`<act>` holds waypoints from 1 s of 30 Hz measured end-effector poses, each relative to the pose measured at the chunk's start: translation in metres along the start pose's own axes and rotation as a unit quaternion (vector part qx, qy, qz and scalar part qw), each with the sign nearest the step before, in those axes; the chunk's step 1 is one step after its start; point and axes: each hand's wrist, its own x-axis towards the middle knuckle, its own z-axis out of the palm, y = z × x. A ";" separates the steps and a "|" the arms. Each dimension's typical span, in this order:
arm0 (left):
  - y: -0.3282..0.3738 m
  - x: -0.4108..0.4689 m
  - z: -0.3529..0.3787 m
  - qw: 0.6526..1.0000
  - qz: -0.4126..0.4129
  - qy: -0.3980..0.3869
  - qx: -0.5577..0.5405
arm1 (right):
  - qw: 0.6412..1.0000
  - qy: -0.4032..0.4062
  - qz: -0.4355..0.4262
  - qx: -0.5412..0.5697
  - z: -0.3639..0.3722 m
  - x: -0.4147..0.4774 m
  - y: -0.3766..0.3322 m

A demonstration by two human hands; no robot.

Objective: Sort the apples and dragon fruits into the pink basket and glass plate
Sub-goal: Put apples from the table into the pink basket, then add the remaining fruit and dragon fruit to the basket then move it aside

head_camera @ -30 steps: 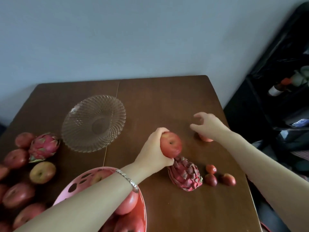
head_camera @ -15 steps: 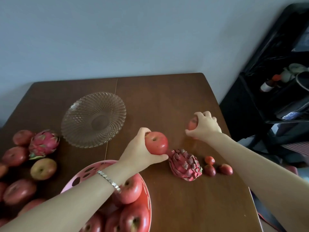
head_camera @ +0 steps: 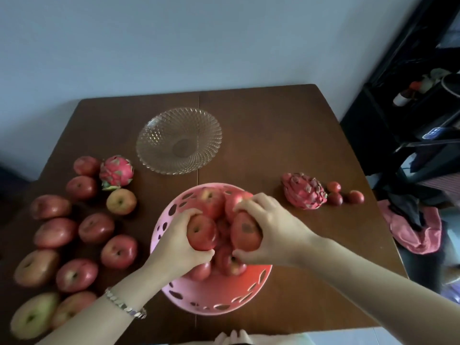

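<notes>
Inspector: What is the table (head_camera: 273, 125) showing, starting with the largest items?

Technician: The pink basket (head_camera: 219, 298) is sitting at the near centre and is holding several apples already. The glass plate (head_camera: 159, 135) is lying beyond it, toward the wall, and is carrying nothing. Sorting is judged partly done for the apples and not begun for the dragon fruits.

Inspector: What are the hands doing?

Technician: The left hand (head_camera: 171, 242) is gripping a red apple (head_camera: 201, 232) over the basket. The right hand (head_camera: 271, 232) is clasping a second apple (head_camera: 245, 231) beside it, also over the basket. Both are judged to be depositing.

Inspector: What is remaining?

Technician: A loose group of apples (head_camera: 74, 232) is lying on the table left of the basket. One dragon fruit (head_camera: 115, 171) is resting among them at the far end; a darker dragon fruit (head_camera: 305, 191) is lying right of the basket. Three small red fruits (head_camera: 344, 194) are sitting just beside it; their kind is not determinable.
</notes>
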 end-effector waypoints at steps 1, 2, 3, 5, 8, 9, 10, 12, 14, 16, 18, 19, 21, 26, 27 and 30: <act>-0.009 -0.005 0.000 1.000 -0.005 -0.006 0.004 | 0.999 -0.024 -0.026 -0.032 0.015 -0.002 -0.006; -0.017 -0.011 0.000 1.000 -0.007 -0.011 0.007 | 0.995 -0.053 -0.052 -0.073 0.029 -0.004 -0.010; -0.023 -0.017 -0.001 1.000 -0.011 -0.014 0.008 | 0.986 -0.078 -0.080 -0.120 0.043 -0.006 -0.016; -0.028 -0.026 -0.002 1.000 -0.002 -0.023 0.012 | 0.963 -0.113 -0.120 -0.212 0.064 -0.009 -0.020; -0.030 -0.035 -0.005 0.998 0.015 -0.061 0.018 | 0.942 -0.116 -0.131 -0.288 0.079 -0.011 -0.017; -0.031 -0.037 -0.006 0.997 0.018 -0.076 0.020 | 0.940 -0.110 -0.130 -0.297 0.081 -0.011 -0.016; -0.033 -0.039 -0.005 0.995 0.025 -0.090 0.025 | 0.941 -0.105 -0.127 -0.297 0.083 -0.012 -0.014; -0.036 -0.042 -0.003 0.992 0.037 -0.114 0.042 | 0.948 -0.102 -0.118 -0.276 0.085 -0.014 -0.013; -0.037 -0.043 0.000 0.991 0.043 -0.121 0.049 | 0.960 -0.096 -0.105 -0.242 0.084 -0.014 -0.013; -0.038 -0.045 0.001 0.988 0.055 -0.128 0.066 | 0.970 -0.101 -0.072 -0.211 0.083 -0.014 -0.011; -0.039 -0.048 0.002 0.979 0.084 -0.152 0.110 | 0.974 -0.105 -0.052 -0.193 0.080 -0.014 -0.012; -0.040 -0.049 0.002 0.972 0.096 -0.171 0.130 | 0.974 -0.105 -0.056 -0.193 0.080 -0.014 -0.013; -0.040 -0.052 0.003 0.959 0.104 -0.213 0.153 | 0.973 -0.114 -0.061 -0.192 0.080 -0.015 -0.013; -0.040 -0.052 -0.003 0.945 0.102 -0.283 0.126 | 0.977 -0.130 -0.044 -0.166 0.074 -0.013 -0.014; -0.039 -0.053 -0.003 0.947 0.100 -0.283 0.114 | 0.977 -0.131 -0.036 -0.163 0.074 -0.012 -0.015; -0.039 -0.054 0.002 0.962 0.065 -0.257 0.071 | 0.974 -0.127 -0.010 -0.187 0.078 -0.004 -0.022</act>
